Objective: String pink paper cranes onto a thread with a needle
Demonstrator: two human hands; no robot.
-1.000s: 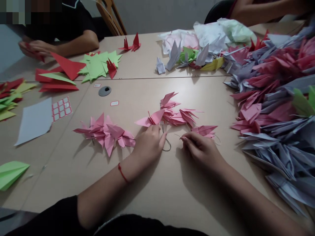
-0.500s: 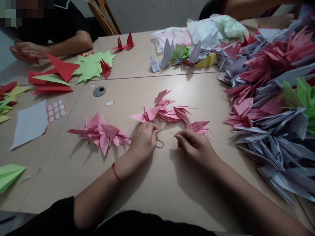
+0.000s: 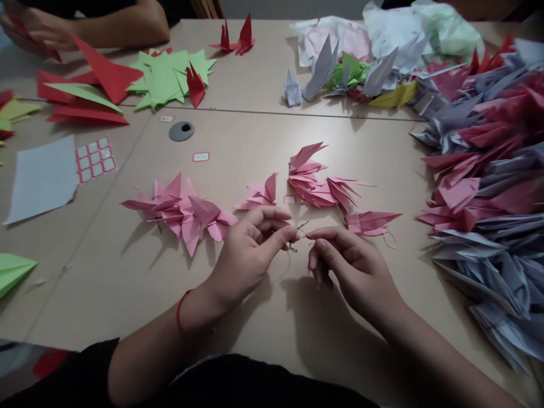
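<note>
My left hand (image 3: 249,255), with a red band at its wrist, pinches a thin dark cord (image 3: 293,248) between thumb and fingertips. Close by on the right, my right hand (image 3: 355,263) pinches a fine pale thread (image 3: 306,234) that meets the dark cord between both hands. Folded pink paper cranes lie about them: a cluster (image 3: 189,207) left of my left hand, one crane (image 3: 261,194) just beyond it, and a bunch (image 3: 312,181) farther off. Another pink crane (image 3: 369,222), with a pale thread loop at its right end, lies behind my right hand.
A large heap of grey and pink cranes (image 3: 480,187) fills the right side. Plastic bags (image 3: 399,31) lie at the back. Green folded paper (image 3: 164,79), red folded paper (image 3: 106,73), a white sheet (image 3: 42,173) and a sticker sheet (image 3: 96,160) are left. Another person's hand (image 3: 46,28) holds red paper.
My hands have come closer together, bringing the cord and thread into contact. The pink crane by my left fingers now lies apart from the bunch beyond. The view has tilted down.
</note>
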